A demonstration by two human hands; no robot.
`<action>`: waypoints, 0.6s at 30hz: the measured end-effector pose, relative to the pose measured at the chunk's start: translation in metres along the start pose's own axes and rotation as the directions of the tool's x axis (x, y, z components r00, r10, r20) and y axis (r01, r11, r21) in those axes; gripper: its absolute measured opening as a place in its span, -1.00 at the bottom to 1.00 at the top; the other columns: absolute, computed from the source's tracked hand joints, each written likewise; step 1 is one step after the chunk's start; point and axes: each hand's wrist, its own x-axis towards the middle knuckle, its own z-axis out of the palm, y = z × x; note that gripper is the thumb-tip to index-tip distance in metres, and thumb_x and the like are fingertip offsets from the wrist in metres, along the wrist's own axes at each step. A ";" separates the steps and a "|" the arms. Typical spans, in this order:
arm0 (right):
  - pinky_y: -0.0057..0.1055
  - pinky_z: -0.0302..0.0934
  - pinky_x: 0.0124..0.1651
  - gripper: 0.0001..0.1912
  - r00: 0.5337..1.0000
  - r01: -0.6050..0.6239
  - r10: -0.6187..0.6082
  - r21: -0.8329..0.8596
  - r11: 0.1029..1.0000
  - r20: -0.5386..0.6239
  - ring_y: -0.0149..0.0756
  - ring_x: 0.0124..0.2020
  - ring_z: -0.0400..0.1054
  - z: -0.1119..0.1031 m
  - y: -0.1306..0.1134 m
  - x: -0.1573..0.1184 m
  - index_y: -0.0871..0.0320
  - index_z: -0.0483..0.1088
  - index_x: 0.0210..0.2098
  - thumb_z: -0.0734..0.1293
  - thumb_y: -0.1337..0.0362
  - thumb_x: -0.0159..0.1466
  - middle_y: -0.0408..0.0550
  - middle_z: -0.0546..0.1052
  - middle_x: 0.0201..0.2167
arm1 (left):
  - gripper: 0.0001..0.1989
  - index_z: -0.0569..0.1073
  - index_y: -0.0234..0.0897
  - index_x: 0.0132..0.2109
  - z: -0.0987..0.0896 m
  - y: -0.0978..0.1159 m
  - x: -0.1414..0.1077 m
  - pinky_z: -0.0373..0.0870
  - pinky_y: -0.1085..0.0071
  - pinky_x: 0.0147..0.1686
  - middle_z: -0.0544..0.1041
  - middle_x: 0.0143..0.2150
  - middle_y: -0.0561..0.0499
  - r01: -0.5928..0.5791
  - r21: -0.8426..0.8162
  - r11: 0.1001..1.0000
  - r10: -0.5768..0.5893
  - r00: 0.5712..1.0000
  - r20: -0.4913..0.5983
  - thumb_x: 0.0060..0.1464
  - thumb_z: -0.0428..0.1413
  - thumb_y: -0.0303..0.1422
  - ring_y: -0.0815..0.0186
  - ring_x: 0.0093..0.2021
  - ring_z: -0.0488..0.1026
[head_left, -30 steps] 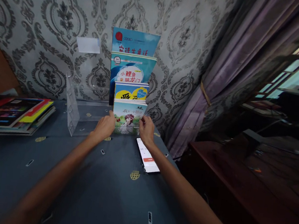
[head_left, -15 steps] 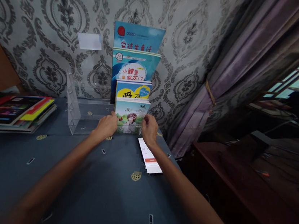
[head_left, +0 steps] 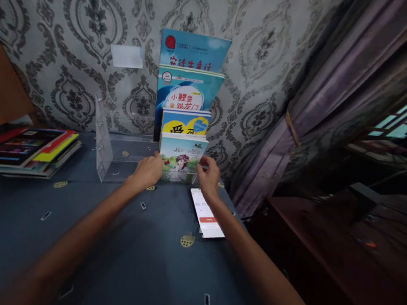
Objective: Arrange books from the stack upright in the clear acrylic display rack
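Observation:
A small picture book [head_left: 182, 162] with a drawn girl on its cover stands upright in the front tier of a clear acrylic stand [head_left: 103, 142]. At the book's lower left edge is my left hand [head_left: 148, 170], its fingers closed against that edge and partly hidden. My right hand [head_left: 209, 177] is at the opposite edge, its fingers slightly curved and apart. Behind the small book, in rising tiers, stand a yellow-and-blue book [head_left: 186, 123], a teal book [head_left: 189, 89] and a taller blue book [head_left: 196, 50].
A phone [head_left: 210, 220] showing a timer lies beneath my right wrist on the dark patterned tablecloth [head_left: 130, 262]. Several stacked books [head_left: 25, 150] lie at the left. A patterned wall stands behind, with a tied purple curtain [head_left: 283, 132] and a dark red cabinet [head_left: 307, 244] at the right.
The view has shifted slightly, moving the scene rightward in the picture. My right hand's fingers have loosened a little at the book's right edge; my left hand stays at the left edge.

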 end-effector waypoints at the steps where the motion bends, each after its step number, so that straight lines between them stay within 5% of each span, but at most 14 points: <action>1: -0.27 0.40 -0.21 -0.74 1.000 -0.005 0.005 0.004 1.000 0.001 -0.18 -0.23 0.44 0.000 0.000 0.000 0.16 0.45 -0.20 0.23 0.33 0.13 0.02 0.53 -0.25 | -0.59 0.25 -0.52 0.23 0.000 0.000 0.000 0.46 0.22 -0.08 0.59 -0.03 -0.40 0.000 -0.001 1.000 0.000 1.000 0.002 0.34 -0.21 -0.44 -0.03 0.03 0.57; 18: -0.19 0.38 -0.15 -0.78 0.999 -0.053 0.054 -0.047 0.997 0.011 -0.15 -0.27 0.43 -0.003 0.009 0.003 0.17 0.51 -0.33 0.24 0.32 0.12 0.03 0.55 -0.35 | -0.58 0.23 -0.49 0.24 0.008 0.000 0.002 0.45 0.17 -0.05 0.58 0.02 -0.42 -0.001 0.006 1.000 0.001 1.000 -0.008 0.31 -0.19 -0.44 -0.06 0.08 0.54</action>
